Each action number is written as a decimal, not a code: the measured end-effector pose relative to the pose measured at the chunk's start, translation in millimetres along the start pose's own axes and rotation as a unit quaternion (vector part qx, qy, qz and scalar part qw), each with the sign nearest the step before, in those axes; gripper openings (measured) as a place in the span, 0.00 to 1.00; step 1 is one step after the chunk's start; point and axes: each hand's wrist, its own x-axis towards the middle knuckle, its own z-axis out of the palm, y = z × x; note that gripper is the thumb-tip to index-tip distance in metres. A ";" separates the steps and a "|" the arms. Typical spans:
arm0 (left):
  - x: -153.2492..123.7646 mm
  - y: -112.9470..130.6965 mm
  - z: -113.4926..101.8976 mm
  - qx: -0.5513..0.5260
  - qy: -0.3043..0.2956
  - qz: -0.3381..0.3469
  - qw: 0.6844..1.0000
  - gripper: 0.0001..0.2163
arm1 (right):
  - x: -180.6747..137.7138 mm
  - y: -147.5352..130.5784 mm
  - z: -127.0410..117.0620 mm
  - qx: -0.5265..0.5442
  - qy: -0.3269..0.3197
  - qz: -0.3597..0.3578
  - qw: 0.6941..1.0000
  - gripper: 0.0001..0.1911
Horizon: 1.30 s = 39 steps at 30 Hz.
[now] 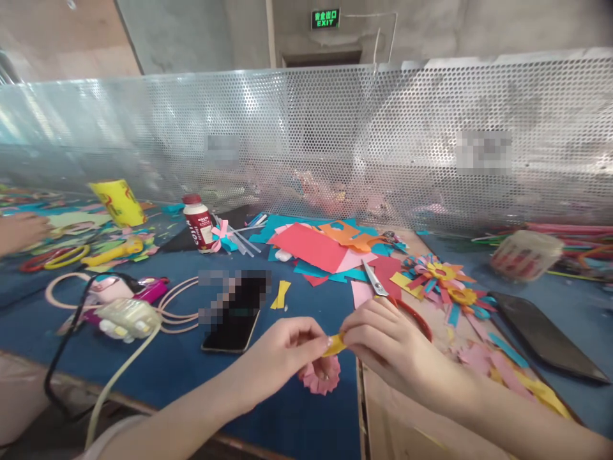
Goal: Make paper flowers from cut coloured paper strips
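A short yellow paper strip (336, 345) is stretched between my two hands near the table's front edge. My left hand (299, 348) pinches its left end, while the fingers of my right hand (383, 335) close on the other end. Directly below my left fingertips is a pink paper ring with a notched edge (322, 377); whether those fingers also hold it is hidden. Scissors (376, 279) with red handles show just behind my right hand, partly covered by it. Two crossed yellow strips (281, 294) lie on the blue table beyond my left hand.
A black phone (234, 316), cables and a charger (127, 318) lie left; a red-capped bottle (197, 223) stands behind. Coloured sheets (306, 248), paper flowers (440, 273) and another dark phone (546, 335) lie right. A perforated metal screen (311, 128) bounds the back. Another person's hand (22, 231) is far left.
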 end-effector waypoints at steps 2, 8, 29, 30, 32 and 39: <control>-1.0 -4.2 3.9 0.021 0.014 0.013 1.000 0.12 | -3.1 -3.8 -1.0 0.070 -0.001 0.093 0.993 0.08; -5.9 -11.0 11.6 0.170 0.097 0.052 0.979 0.12 | -0.9 -10.9 2.3 0.257 -0.070 0.389 0.882 0.15; -22.0 -30.1 -5.2 0.488 0.083 0.269 0.826 0.01 | -24.5 12.0 13.5 0.368 -0.125 0.511 0.767 0.15; -23.0 -31.5 -5.1 0.497 0.079 0.283 0.817 0.02 | -24.9 11.4 14.7 0.370 -0.130 0.510 0.765 0.15; -24.2 -34.2 -3.7 0.513 0.079 0.307 0.798 0.03 | -24.9 10.0 17.9 0.369 -0.143 0.516 0.760 0.15; -19.8 -45.2 2.3 0.548 0.085 0.342 0.759 0.02 | -20.3 8.7 26.3 0.336 -0.196 0.527 0.755 0.15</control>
